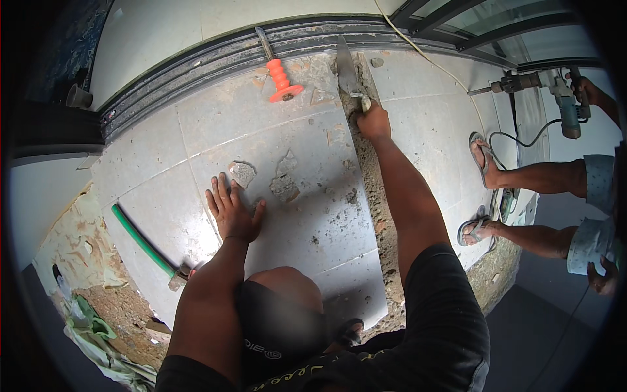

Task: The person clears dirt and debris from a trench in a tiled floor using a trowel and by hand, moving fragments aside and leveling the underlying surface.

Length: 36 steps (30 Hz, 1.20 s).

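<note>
Light: daylight is falling evenly on the tiles [215, 124]; shadows are staying soft.
Glare: glass [496, 16] is washing out pale.
Edges: fisheye is bending lines; corners are going black.
Focus: centre is rendering sharp.

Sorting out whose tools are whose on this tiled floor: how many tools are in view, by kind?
Trowel, in the right hand: 1
Chisel with orange guard: 1
Green-handled hammer, near the left hand: 1
Power drill, held by a co-worker: 1
Total: 4
</note>
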Each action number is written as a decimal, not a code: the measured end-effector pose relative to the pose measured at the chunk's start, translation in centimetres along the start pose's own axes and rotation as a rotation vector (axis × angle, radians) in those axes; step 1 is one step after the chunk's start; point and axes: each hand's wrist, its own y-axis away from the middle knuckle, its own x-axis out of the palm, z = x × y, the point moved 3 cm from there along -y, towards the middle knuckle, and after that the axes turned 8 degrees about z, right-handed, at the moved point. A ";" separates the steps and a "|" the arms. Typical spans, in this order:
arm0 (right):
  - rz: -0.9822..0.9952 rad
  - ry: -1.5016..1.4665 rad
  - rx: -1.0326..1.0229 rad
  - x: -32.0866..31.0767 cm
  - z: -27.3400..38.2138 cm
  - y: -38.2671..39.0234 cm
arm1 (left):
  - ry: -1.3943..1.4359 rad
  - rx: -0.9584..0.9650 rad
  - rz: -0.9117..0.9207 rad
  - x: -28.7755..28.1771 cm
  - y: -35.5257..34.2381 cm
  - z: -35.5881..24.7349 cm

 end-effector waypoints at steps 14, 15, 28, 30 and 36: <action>0.085 0.067 -0.024 -0.2 0.3 -0.9 | -0.005 0.002 -0.004 0.0 0.0 -0.2; 0.083 0.066 -0.028 0.0 0.8 -0.6 | -0.003 0.001 -0.012 0.0 0.0 0.0; -0.071 -0.106 0.159 0.0 -3.1 4.9 | -0.028 0.010 0.014 0.7 -0.1 -0.3; 0.126 -0.207 0.237 -0.8 -2.4 7.1 | -0.046 -0.026 0.018 0.4 0.2 0.2; 0.203 0.205 0.074 -3.5 -2.8 5.9 | -0.083 -0.001 -0.032 0.8 0.1 -1.0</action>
